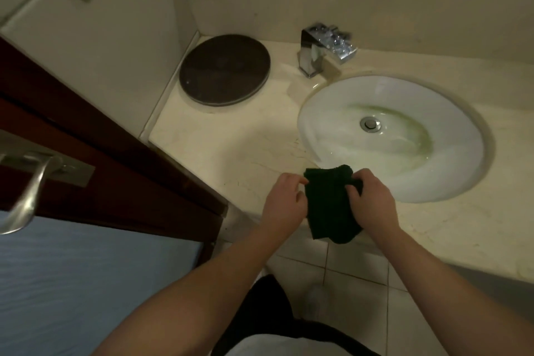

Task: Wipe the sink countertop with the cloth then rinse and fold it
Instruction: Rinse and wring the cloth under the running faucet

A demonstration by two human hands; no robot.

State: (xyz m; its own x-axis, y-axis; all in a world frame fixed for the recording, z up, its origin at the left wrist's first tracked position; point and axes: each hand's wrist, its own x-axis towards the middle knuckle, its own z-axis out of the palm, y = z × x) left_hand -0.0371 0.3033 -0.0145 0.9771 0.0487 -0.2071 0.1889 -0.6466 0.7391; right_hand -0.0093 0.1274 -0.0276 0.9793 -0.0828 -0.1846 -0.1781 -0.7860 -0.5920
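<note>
A dark green cloth [328,205] hangs between my two hands over the front edge of the beige countertop [231,150]. My left hand [284,199] pinches the cloth's left edge with curled fingers. My right hand [371,196] grips its right edge. The white oval sink [456,153] lies just beyond my right hand, with a metal drain [370,124] in its middle. Part of the cloth's lower end droops below the counter edge.
A chrome faucet [318,50] stands behind the sink at its left. A dark round plate [224,72] lies in the counter's back left corner. A brown door with a metal handle [26,191] stands open at left. Tiled floor [355,272] shows below.
</note>
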